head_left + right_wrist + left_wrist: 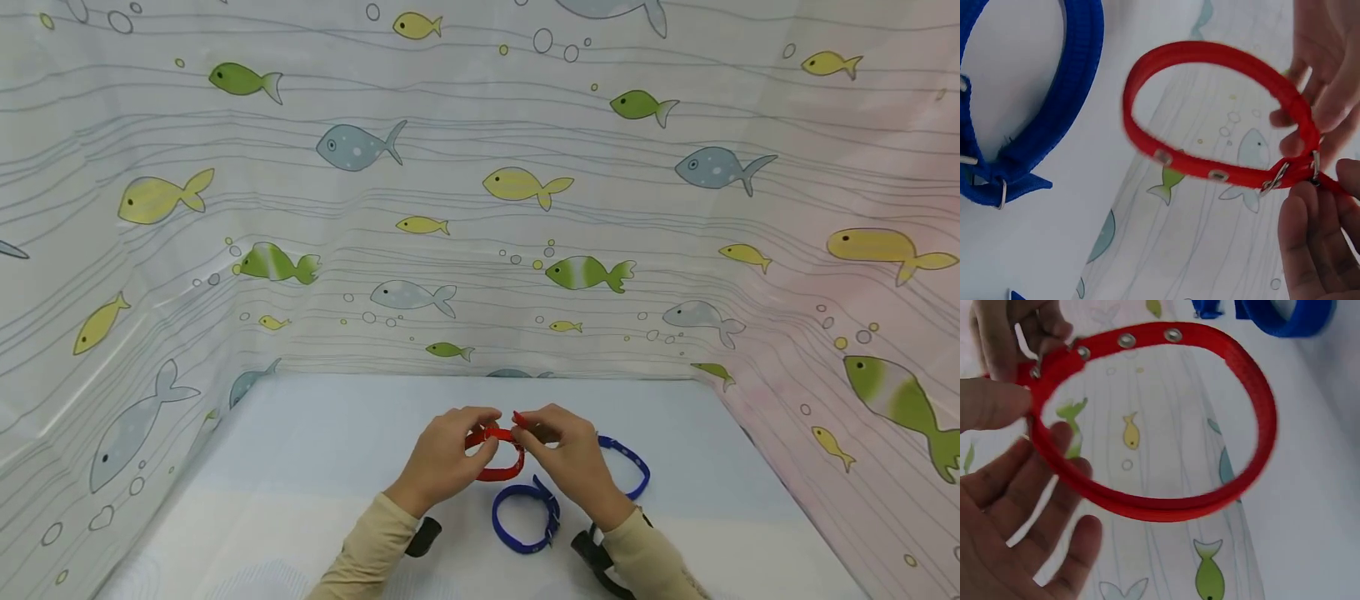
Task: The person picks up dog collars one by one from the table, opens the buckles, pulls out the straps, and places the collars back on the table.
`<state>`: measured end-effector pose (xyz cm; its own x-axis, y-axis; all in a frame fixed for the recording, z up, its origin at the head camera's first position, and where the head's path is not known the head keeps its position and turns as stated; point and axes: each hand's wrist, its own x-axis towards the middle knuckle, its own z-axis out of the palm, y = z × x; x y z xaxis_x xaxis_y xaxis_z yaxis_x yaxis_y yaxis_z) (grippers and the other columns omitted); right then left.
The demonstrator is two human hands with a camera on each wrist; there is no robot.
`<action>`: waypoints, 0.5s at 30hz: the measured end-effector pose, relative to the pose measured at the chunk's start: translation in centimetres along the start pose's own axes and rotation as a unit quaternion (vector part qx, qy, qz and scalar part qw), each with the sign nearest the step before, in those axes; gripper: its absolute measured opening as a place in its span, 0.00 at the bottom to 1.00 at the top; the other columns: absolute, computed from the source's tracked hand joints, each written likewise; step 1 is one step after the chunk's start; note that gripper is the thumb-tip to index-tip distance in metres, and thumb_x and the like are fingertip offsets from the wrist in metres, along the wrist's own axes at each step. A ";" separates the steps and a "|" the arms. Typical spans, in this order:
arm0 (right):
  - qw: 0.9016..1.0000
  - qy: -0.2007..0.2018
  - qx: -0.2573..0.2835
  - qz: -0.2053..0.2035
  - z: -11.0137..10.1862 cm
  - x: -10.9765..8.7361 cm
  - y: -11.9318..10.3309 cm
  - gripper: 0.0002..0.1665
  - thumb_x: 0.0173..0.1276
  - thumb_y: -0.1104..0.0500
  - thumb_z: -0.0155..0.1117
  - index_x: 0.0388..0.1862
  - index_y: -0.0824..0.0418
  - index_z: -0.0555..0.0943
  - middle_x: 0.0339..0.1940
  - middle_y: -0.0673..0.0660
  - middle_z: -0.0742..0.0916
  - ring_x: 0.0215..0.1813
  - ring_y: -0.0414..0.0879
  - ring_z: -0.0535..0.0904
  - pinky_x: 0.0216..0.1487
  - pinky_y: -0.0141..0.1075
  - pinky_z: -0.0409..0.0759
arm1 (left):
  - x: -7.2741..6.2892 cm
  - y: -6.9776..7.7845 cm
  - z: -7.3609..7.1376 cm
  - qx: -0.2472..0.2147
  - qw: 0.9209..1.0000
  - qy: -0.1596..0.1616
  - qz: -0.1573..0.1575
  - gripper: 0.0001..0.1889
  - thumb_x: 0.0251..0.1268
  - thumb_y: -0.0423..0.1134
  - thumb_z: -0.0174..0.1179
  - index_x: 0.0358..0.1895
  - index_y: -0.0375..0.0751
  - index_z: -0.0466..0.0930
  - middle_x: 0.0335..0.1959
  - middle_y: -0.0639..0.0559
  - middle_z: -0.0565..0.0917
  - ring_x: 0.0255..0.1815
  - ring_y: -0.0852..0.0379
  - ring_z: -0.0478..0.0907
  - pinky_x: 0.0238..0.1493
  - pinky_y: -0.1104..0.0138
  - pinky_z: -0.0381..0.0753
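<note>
Red collar (498,475) is held up between the hands, at 11 o'clock from the nearer blue collar (552,507); left hand (447,457) pinches its band between thumb and fingers, the spare fingers spread apart, while right hand (570,454) clamps the strap tail (518,419) between thumb and fingertips. In the right wrist view, metal fittings (1275,179) sit at 4 o'clock on the loop. Judgement: handling should go best with the left pinch close to these, the tail drawn in line with the band, avoiding sideways twist.
</note>
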<state>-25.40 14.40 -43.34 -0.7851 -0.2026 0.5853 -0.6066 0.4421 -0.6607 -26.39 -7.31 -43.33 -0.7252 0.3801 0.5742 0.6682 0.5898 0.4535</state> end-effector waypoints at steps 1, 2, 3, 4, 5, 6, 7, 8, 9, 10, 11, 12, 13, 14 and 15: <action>1.000 0.001 -0.013 -0.008 0.2 0.0 0.0 0.11 0.66 0.57 0.75 0.47 0.52 0.88 0.37 0.40 0.86 0.36 0.35 0.86 0.39 0.32 0.85 | 0.1 0.2 0.2 0.010 1.000 -0.002 0.003 0.15 0.65 0.44 0.68 0.54 0.47 0.86 0.44 0.57 0.88 0.42 0.60 0.82 0.43 0.65 0.82; 1.000 0.003 -0.021 -0.012 0.3 0.0 0.0 0.11 0.65 0.57 0.75 0.47 0.52 0.89 0.36 0.40 0.86 0.35 0.34 0.85 0.38 0.31 0.84 | 0.2 0.3 0.3 0.021 1.000 -0.002 0.007 0.15 0.65 0.45 0.68 0.52 0.48 0.86 0.43 0.58 0.88 0.41 0.60 0.82 0.42 0.65 0.82; 0.999 0.005 -0.030 -0.013 0.5 0.0 -0.1 0.11 0.65 0.58 0.76 0.46 0.53 0.89 0.35 0.40 0.86 0.34 0.33 0.85 0.37 0.30 0.84 | 0.3 0.5 0.5 0.030 1.000 -0.002 0.010 0.14 0.65 0.46 0.69 0.51 0.48 0.87 0.41 0.58 0.88 0.39 0.60 0.81 0.41 0.65 0.81; 0.999 0.006 -0.036 -0.013 0.6 0.0 -0.1 0.11 0.64 0.59 0.76 0.46 0.53 0.89 0.35 0.40 0.86 0.33 0.33 0.84 0.36 0.29 0.84 | 0.3 0.6 0.7 0.034 0.999 -0.002 0.011 0.13 0.65 0.47 0.70 0.49 0.49 0.88 0.39 0.59 0.88 0.38 0.61 0.81 0.40 0.66 0.81; 0.999 0.008 -0.042 -0.011 0.6 0.1 -0.3 0.10 0.64 0.60 0.76 0.45 0.54 0.89 0.34 0.40 0.86 0.33 0.32 0.84 0.36 0.29 0.84 | 0.4 0.7 0.8 0.035 0.999 -0.002 0.012 0.12 0.64 0.48 0.71 0.47 0.49 0.89 0.38 0.59 0.88 0.36 0.61 0.80 0.38 0.67 0.80; 0.999 0.011 -0.048 -0.011 0.7 0.1 -0.3 0.10 0.64 0.60 0.76 0.44 0.55 0.89 0.34 0.40 0.86 0.32 0.32 0.84 0.36 0.28 0.84 | 0.4 0.8 0.9 0.033 0.999 -0.002 0.011 0.12 0.63 0.48 0.72 0.46 0.49 0.90 0.36 0.60 0.87 0.35 0.62 0.80 0.36 0.68 0.80; 0.999 0.013 -0.051 -0.010 0.7 0.1 -0.3 0.09 0.64 0.61 0.76 0.43 0.56 0.89 0.33 0.40 0.86 0.32 0.31 0.84 0.35 0.28 0.83 | 0.5 0.9 1.0 0.027 1.000 -0.004 0.008 0.11 0.63 0.48 0.72 0.45 0.49 0.90 0.35 0.60 0.87 0.34 0.63 0.79 0.35 0.69 0.79; 0.998 0.016 -0.052 -0.010 0.7 0.1 -0.4 0.09 0.64 0.61 0.76 0.43 0.56 0.89 0.33 0.41 0.87 0.33 0.31 0.84 0.36 0.28 0.83 | 0.5 0.9 1.1 0.017 1.000 -0.007 0.002 0.11 0.62 0.47 0.73 0.45 0.49 0.91 0.34 0.61 0.87 0.33 0.64 0.79 0.34 0.70 0.79; 0.998 0.019 -0.052 -0.008 0.7 0.1 -0.4 0.08 0.64 0.61 0.76 0.42 0.56 0.90 0.33 0.41 0.87 0.33 0.31 0.84 0.36 0.28 0.83 | 0.5 0.9 1.1 0.004 1.000 -0.010 -0.006 0.11 0.62 0.46 0.73 0.44 0.49 0.91 0.33 0.61 0.86 0.33 0.64 0.79 0.34 0.71 0.79; 0.999 0.021 -0.045 -0.007 0.7 0.1 -0.3 0.07 0.64 0.60 0.76 0.41 0.57 0.90 0.33 0.41 0.87 0.33 0.31 0.84 0.36 0.28 0.84 | 0.5 0.9 1.2 -0.010 1.000 -0.012 -0.010 0.10 0.62 0.45 0.73 0.44 0.48 0.91 0.33 0.60 0.87 0.33 0.65 0.79 0.34 0.71 0.79; 0.999 0.024 -0.037 -0.007 0.7 0.1 -0.3 0.06 0.65 0.60 0.75 0.40 0.57 0.89 0.33 0.41 0.88 0.33 0.32 0.85 0.36 0.29 0.84 | 0.4 0.8 1.2 -0.023 1.000 -0.013 -0.014 0.10 0.62 0.44 0.73 0.44 0.48 0.91 0.34 0.61 0.87 0.33 0.66 0.79 0.34 0.72 0.80; 0.999 0.028 -0.030 -0.005 0.7 0.0 -0.2 0.05 0.65 0.59 0.75 0.39 0.56 0.89 0.32 0.42 0.88 0.33 0.33 0.85 0.35 0.30 0.84 | 0.4 0.7 1.3 -0.036 0.999 -0.012 -0.017 0.09 0.62 0.43 0.73 0.44 0.48 0.91 0.34 0.61 0.87 0.33 0.67 0.79 0.34 0.72 0.80; 0.999 0.032 -0.017 0.000 0.7 -0.1 -0.1 0.04 0.66 0.58 0.75 0.38 0.55 0.89 0.32 0.42 0.88 0.33 0.34 0.85 0.35 0.30 0.84 | 0.4 0.6 1.3 -0.049 0.999 -0.011 -0.020 0.09 0.62 0.43 0.73 0.44 0.48 0.91 0.35 0.61 0.87 0.33 0.67 0.79 0.35 0.72 0.81; 0.999 0.036 -0.004 0.007 0.6 -0.1 0.0 0.03 0.66 0.57 0.74 0.38 0.54 0.89 0.31 0.42 0.88 0.32 0.35 0.86 0.35 0.31 0.85 | 0.4 0.5 1.4 -0.061 0.998 -0.008 -0.021 0.09 0.61 0.42 0.73 0.44 0.48 0.91 0.35 0.61 0.88 0.34 0.67 0.79 0.35 0.72 0.81; 0.999 0.039 0.012 0.017 0.6 -0.2 0.0 0.03 0.67 0.57 0.73 0.37 0.54 0.89 0.30 0.43 0.88 0.31 0.36 0.86 0.35 0.32 0.85 | 0.4 0.4 1.4 -0.074 0.997 -0.005 -0.023 0.09 0.61 0.42 0.73 0.44 0.47 0.91 0.36 0.61 0.88 0.34 0.67 0.80 0.35 0.72 0.81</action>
<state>-25.34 13.96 -43.74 -0.7942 -0.1189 0.5959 -0.5829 0.4257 -0.6921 -26.59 -5.93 -43.87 -0.7563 0.3626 0.5444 0.6512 0.4960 0.5743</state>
